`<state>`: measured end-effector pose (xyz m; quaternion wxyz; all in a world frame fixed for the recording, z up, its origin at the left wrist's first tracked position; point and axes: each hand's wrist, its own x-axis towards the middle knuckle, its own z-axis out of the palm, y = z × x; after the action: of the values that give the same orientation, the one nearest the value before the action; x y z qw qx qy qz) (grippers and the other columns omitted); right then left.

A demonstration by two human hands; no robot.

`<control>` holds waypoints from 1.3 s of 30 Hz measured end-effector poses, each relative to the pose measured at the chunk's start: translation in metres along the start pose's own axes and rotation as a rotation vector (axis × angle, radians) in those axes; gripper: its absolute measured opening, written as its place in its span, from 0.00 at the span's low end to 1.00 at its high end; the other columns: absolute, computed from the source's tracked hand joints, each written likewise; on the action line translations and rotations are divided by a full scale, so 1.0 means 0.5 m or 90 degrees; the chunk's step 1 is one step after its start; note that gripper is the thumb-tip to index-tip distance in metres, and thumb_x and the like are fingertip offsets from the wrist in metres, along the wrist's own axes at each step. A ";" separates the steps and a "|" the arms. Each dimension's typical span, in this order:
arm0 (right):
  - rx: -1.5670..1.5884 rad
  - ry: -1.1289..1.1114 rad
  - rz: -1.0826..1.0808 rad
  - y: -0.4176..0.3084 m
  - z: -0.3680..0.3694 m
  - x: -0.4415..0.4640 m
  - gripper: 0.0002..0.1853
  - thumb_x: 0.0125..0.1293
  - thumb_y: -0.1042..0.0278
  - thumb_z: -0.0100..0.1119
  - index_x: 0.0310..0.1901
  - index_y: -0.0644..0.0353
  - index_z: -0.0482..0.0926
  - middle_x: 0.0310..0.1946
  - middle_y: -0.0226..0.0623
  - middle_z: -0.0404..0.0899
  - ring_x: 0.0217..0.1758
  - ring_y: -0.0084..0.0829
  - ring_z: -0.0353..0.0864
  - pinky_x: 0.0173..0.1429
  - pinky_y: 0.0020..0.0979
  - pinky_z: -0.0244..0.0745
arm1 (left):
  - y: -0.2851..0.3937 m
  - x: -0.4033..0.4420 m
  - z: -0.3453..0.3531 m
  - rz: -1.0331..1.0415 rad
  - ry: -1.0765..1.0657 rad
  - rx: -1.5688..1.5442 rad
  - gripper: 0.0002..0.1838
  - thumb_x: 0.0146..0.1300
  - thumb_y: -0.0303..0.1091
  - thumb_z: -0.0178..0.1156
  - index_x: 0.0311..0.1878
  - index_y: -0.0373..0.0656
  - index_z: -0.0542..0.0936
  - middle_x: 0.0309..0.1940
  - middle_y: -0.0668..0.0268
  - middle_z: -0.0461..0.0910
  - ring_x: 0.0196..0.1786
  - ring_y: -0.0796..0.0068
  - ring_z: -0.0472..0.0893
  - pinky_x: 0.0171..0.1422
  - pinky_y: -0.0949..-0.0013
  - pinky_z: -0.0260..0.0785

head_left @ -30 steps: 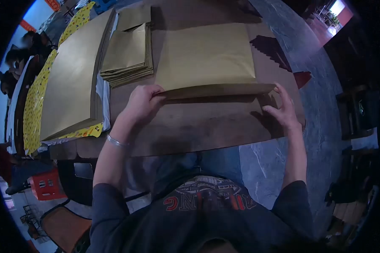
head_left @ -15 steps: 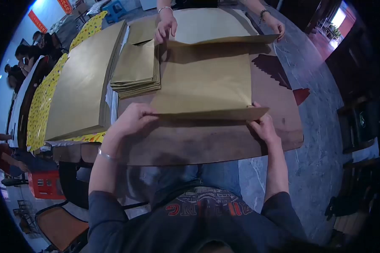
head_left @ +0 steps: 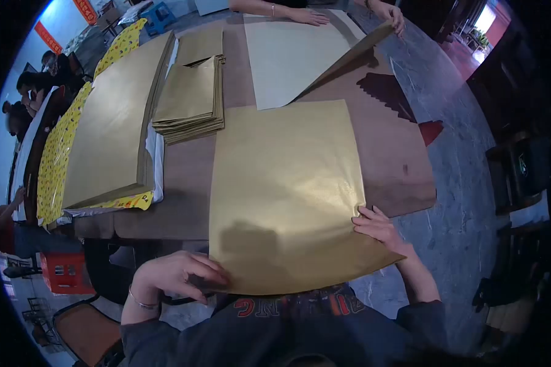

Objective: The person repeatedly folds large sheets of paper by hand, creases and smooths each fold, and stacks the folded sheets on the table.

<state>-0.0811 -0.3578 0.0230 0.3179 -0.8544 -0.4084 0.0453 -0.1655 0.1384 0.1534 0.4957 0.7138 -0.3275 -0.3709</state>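
A large gold-brown paper sheet (head_left: 281, 183) lies over the near part of the table, its near end hanging past the edge toward my shirt. My left hand (head_left: 180, 274) is at the sheet's near left corner, thumb and fingers apart and the fingertips by the paper's edge. On the right edge, my right hand (head_left: 378, 227) grips the sheet, which creases there. Beyond it, a co-worker's hand (head_left: 309, 16) rests flat on a pale-faced sheet (head_left: 281, 58), and the co-worker's other hand (head_left: 389, 15) lifts that sheet's right corner.
Left of the sheet is a stack of folded brown papers (head_left: 187, 92), then a tall stack of large brown sheets (head_left: 113, 122) on yellow wrapping. Dark red jagged pieces (head_left: 389, 95) lie at the table's right. A red crate (head_left: 66, 272) and a chair (head_left: 87, 333) stand lower left.
The gold-brown sheet has come toward me, over the table's near edge, and lies flatter. Both my hands have moved nearer my body. The co-worker's hands are now on a separate pale-faced sheet.
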 end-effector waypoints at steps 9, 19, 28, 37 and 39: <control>0.093 -0.004 0.076 0.017 -0.010 -0.001 0.16 0.60 0.62 0.66 0.51 0.52 0.83 0.55 0.35 0.83 0.67 0.42 0.75 0.72 0.59 0.58 | -0.246 0.047 0.073 -0.175 0.468 0.558 0.34 0.55 0.41 0.66 0.67 0.51 0.71 0.73 0.49 0.59 0.75 0.42 0.59 0.72 0.28 0.48; -0.299 -0.057 -0.011 -0.060 -0.076 0.037 0.16 0.57 0.68 0.68 0.49 0.51 0.81 0.61 0.43 0.75 0.69 0.50 0.70 0.68 0.56 0.66 | -0.297 0.056 0.041 -0.038 0.338 0.425 0.18 0.59 0.41 0.61 0.51 0.47 0.84 0.59 0.60 0.80 0.70 0.51 0.71 0.74 0.37 0.51; -0.185 -0.018 0.003 0.028 -0.029 0.022 0.16 0.62 0.62 0.64 0.52 0.49 0.81 0.62 0.34 0.77 0.73 0.40 0.68 0.71 0.59 0.61 | -0.175 0.073 0.003 -0.103 0.338 0.333 0.14 0.60 0.31 0.60 0.49 0.45 0.84 0.56 0.61 0.82 0.66 0.55 0.75 0.73 0.49 0.60; 0.062 0.336 0.247 0.026 0.025 0.063 0.10 0.71 0.65 0.56 0.36 0.64 0.80 0.27 0.47 0.78 0.31 0.44 0.81 0.63 0.45 0.72 | -0.203 0.150 -0.154 -0.279 0.481 -0.135 0.14 0.69 0.34 0.57 0.45 0.30 0.80 0.35 0.57 0.83 0.39 0.74 0.82 0.41 0.68 0.74; 0.098 0.374 0.306 0.005 0.026 0.081 0.12 0.71 0.64 0.56 0.35 0.65 0.79 0.23 0.48 0.75 0.26 0.42 0.79 0.58 0.42 0.76 | -0.218 0.190 -0.155 -0.262 0.534 -0.182 0.15 0.71 0.37 0.56 0.48 0.31 0.79 0.37 0.62 0.82 0.39 0.77 0.80 0.42 0.70 0.73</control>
<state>-0.0569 -0.3229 0.0183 0.4646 -0.8761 -0.0838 -0.0977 -0.0399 0.1270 0.0486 0.5944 0.7763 0.1030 -0.1830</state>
